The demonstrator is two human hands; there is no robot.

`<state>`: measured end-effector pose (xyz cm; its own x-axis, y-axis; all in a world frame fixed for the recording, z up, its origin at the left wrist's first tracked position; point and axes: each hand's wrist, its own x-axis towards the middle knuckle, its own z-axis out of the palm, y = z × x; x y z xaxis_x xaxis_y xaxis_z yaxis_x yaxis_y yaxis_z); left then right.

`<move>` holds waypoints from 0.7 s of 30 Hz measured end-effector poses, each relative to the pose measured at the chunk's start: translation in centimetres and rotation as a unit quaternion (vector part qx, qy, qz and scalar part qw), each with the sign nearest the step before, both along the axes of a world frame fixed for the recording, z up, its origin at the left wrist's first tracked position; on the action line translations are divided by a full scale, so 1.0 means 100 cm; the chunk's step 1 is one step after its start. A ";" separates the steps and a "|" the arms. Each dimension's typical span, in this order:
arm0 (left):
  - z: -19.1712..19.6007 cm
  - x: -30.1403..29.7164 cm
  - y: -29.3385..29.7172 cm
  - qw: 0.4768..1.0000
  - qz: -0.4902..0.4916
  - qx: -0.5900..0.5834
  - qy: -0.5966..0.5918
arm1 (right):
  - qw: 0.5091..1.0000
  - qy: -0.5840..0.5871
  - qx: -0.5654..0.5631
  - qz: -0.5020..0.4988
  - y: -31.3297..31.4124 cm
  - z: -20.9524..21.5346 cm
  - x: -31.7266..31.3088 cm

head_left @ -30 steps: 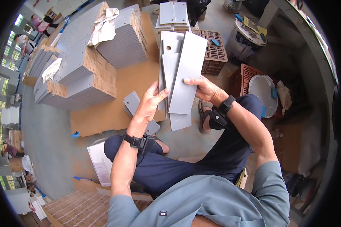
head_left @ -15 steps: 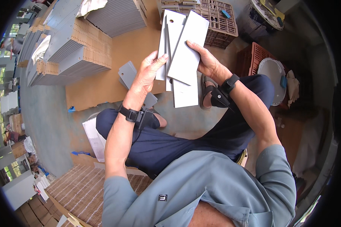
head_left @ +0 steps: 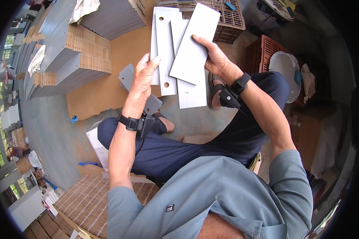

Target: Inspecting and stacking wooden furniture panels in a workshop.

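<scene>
In front of me I hold a fan of several flat, pale grey-white boards between both hands. My left hand (head_left: 144,73) is closed on the left edge of a narrow board with round holes (head_left: 166,51) near its ends, its thumb on the face. A further board lies partly behind that one. My right hand (head_left: 218,59) grips a plain board (head_left: 195,44) by its right edge, thumb on top; this board tilts to the right. Behind it shows the lower part of another plain board (head_left: 192,95). Where the boards overlap, their contact is hidden.
Tall stacks of grey boards (head_left: 68,47) stand at the far left, near brown cardboard (head_left: 85,97) on the floor. Loose grey boards (head_left: 127,75) lie beyond my left forearm. Plastic crates (head_left: 227,26) and a white tub (head_left: 284,79) stand at the right.
The boards have spread wider: my left hand has moved left with the holed board, now more fully uncovered. My right hand and its board have shifted slightly up and left.
</scene>
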<state>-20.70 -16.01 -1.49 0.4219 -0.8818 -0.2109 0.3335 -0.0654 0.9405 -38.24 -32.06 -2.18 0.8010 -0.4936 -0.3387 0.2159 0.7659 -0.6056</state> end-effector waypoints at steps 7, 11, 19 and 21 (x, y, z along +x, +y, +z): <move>0.004 0.014 0.006 0.999 0.029 -0.010 -0.013 | 0.994 0.036 -0.041 -0.099 -0.029 0.004 -0.020; 0.004 0.016 0.011 0.999 0.031 -0.022 -0.005 | 0.990 0.040 -0.073 -0.116 -0.036 0.003 -0.029; 0.000 0.009 0.009 0.997 0.025 -0.045 -0.048 | 0.995 0.040 -0.031 -0.087 -0.029 0.011 -0.023; 0.006 0.003 0.009 0.998 0.018 -0.045 -0.047 | 0.997 0.037 -0.018 -0.064 -0.025 0.014 -0.023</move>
